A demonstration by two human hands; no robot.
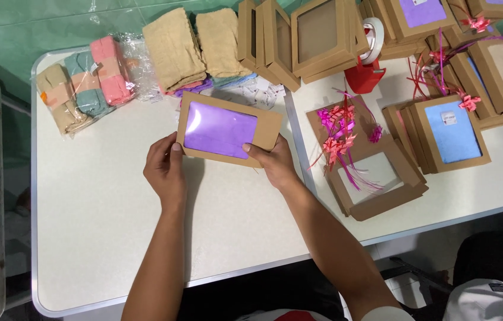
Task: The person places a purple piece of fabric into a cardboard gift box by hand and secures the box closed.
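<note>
A brown cardboard gift box [270, 123] with a clear window showing a purple towel is held just above the white table [103, 238]. My left hand [166, 168] grips its lower left corner. Along its lower right edge my right hand [272, 161] holds it, thumb on top. The box is tilted, its right end a little farther from me.
Folded towels in plastic [88, 80] and beige towels [174, 50] lie at the back left. Empty window boxes [317, 38] stand at the back. Pink ribbon bows [339, 132], a red tape dispenser [365, 74] and filled boxes [450, 134] crowd the right table.
</note>
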